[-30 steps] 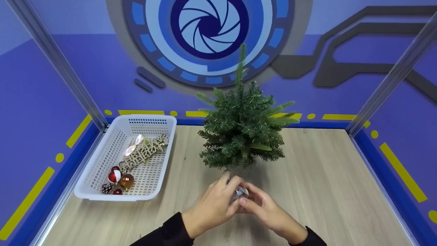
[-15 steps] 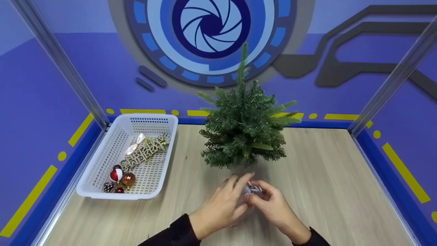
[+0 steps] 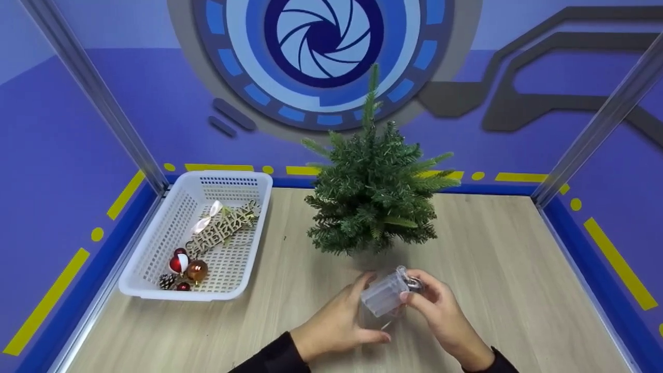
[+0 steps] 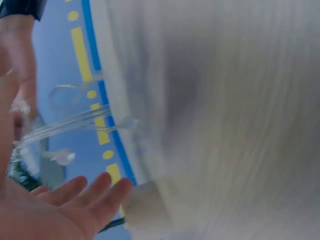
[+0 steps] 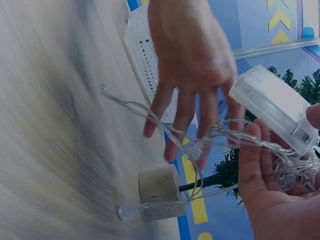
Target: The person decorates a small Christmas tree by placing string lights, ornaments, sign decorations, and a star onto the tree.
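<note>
My right hand grips a bundled string of clear fairy lights with its transparent battery box. In the right wrist view, thin wires with small clear bulbs dangle loose below the fingers. Beside the box, my left hand has its fingers spread and relaxed, with the hanging wires in front of its palm. Whether those wires touch it, I cannot tell. Just beyond both hands stands a small green artificial Christmas tree, its pale round base visible in the right wrist view.
At the left, a white perforated basket holds a wooden letter sign, a pale ribbon bow, several red and bronze baubles and a pine cone. Blue panels with metal posts bound the wooden tabletop.
Both hands have shifted slightly right. My left hand has opened away from the bundle, and the battery box, mostly covered before, now shows tilted between the hands.
</note>
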`<state>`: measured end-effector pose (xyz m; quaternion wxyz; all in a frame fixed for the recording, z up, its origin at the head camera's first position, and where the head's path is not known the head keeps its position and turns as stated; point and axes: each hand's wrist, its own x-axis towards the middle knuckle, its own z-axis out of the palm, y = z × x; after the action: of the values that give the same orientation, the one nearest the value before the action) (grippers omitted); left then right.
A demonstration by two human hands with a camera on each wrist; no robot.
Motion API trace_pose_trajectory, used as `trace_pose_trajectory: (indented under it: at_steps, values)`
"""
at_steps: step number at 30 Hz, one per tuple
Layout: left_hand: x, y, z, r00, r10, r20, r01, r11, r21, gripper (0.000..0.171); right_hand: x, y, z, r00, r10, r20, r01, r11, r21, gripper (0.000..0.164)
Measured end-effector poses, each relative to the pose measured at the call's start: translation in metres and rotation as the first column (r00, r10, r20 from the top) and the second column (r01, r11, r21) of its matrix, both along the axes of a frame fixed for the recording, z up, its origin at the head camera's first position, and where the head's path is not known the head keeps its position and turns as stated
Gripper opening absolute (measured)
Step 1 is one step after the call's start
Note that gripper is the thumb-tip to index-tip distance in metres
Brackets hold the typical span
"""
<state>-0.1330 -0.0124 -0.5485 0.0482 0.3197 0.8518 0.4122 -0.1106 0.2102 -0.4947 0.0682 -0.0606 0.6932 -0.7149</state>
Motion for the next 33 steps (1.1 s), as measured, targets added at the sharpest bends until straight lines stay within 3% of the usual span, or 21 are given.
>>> trace_pose_trajectory:
  at_steps: [2,5,9,14,19,24,29,33]
  values:
    - [-0.001,0.006,-0.008,0.998,-0.062,-0.008,0.062,0.998,-0.001,0.101,0.002,0.001,0.000,0.999,0.037,-0.022,-0.037,0.998,-0.043,0.033]
    - [-0.002,0.011,-0.017,0.993,-0.112,-0.021,0.112,0.994,0.012,0.068,0.003,0.003,0.000,0.994,0.093,-0.063,-0.098,0.991,-0.092,0.031]
    - [-0.005,0.008,-0.021,0.999,-0.043,-0.020,0.043,0.999,-0.016,0.040,0.004,0.009,0.002,0.996,0.063,-0.065,-0.068,0.994,-0.082,0.031]
    - [-0.015,-0.001,-0.013,1.000,0.008,-0.024,-0.008,1.000,-0.020,0.011,0.004,0.029,0.000,0.998,-0.018,-0.055,0.019,0.999,0.025,0.031]
    - [-0.026,-0.007,-0.008,0.994,0.022,-0.103,-0.026,0.999,-0.035,0.020,-0.002,0.048,-0.018,0.998,-0.062,-0.009,0.063,0.990,0.129,0.038]
    - [-0.026,-0.004,-0.019,0.985,0.032,-0.167,-0.051,0.992,-0.112,0.021,-0.007,0.052,-0.044,0.995,-0.081,0.065,0.062,0.968,0.245,0.042]
    - [-0.019,0.006,-0.021,0.968,0.038,-0.246,-0.099,0.965,-0.243,0.042,-0.007,0.046,-0.063,0.996,-0.082,0.036,0.058,0.902,0.428,0.037]
    - [-0.017,0.020,-0.014,0.954,-0.005,-0.298,-0.106,0.929,-0.355,0.055,-0.007,0.040,-0.070,0.995,-0.102,-0.021,0.097,0.836,0.541,0.035]
